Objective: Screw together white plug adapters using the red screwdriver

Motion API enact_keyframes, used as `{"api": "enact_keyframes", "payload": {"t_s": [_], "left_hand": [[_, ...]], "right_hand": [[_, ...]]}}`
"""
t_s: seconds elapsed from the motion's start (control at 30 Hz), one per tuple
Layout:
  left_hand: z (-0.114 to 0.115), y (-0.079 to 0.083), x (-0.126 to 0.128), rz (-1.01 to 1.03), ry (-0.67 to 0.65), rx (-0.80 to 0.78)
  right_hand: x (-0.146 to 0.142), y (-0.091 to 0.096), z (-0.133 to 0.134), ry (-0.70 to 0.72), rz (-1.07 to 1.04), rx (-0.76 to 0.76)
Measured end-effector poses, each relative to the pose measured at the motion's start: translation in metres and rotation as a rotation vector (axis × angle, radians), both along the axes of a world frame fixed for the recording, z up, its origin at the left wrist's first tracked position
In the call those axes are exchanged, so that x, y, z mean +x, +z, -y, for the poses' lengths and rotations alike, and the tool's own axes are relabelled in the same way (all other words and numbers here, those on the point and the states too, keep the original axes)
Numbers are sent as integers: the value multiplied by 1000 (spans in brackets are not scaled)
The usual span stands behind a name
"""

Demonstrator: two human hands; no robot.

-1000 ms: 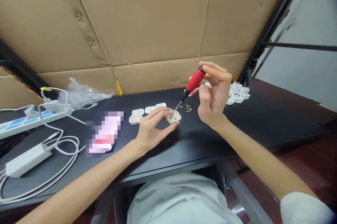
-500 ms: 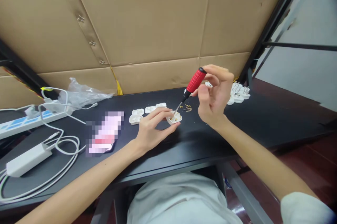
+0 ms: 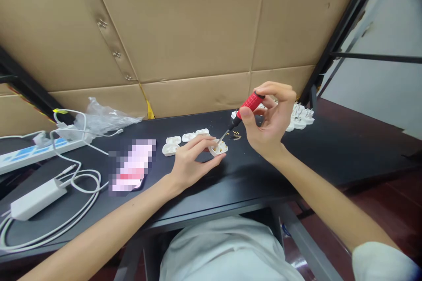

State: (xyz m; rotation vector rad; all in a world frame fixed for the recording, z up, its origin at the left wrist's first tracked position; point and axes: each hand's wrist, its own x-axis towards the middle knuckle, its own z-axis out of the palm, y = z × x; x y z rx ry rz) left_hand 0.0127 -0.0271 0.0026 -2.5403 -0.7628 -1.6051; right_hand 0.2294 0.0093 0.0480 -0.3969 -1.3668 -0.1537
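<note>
the right hand pinches a red-handled screwdriver, its tip at the open white plug shell that the left hand grasps by the rim, a light, stiff, slick piece best held at its edges, with tiny brass screws just beyond it and more shells to its left.

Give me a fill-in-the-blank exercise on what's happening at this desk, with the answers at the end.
The right hand holds a screwdriver with a ____ handle.
Its tip reaches into an open white plug under the fingers of the ____ hand.
The small loose parts beside that plug are ____ in colour.
The top of the desk is ____.

Missing words: red; left; gold; black.
</note>
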Motion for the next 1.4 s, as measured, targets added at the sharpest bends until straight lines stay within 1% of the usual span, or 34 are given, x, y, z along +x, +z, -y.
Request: {"api": "enact_keyframes", "payload": {"t_s": [0.17,0.3,0.47,0.53,0.67,0.77,0.87,1.03,1.17,1.33,1.4], "left_hand": [[0,0,1,13,-5,-17],[0,0,2,22,-18,-13],[0,0,1,25,-19,-32],[1,0,1,25,-17,-40],[1,0,1,28,-11,-41],[1,0,2,28,-24,-30],[0,-1,1,37,-32,-29],[0,-3,0,35,-34,-41],[-1,-3,0,36,-18,-52],[0,-2,0,29,-21,-38],[0,-2,0,31,-19,-43]], "right_hand": [[5,-4,-3,-34,58,3],[4,-3,-2,-61,56,10],[0,-2,1,27,80,-35],[-1,-2,2,27,56,-39],[0,-2,2,-14,13,12],[2,-2,1,-48,24,-9],[3,-3,0,-22,24,-35],[2,-1,0,0,34,-22],[1,3,2,17,-3,0],[1,4,2,-41,-15,22],[1,3,3,-15,-21,19]]}}
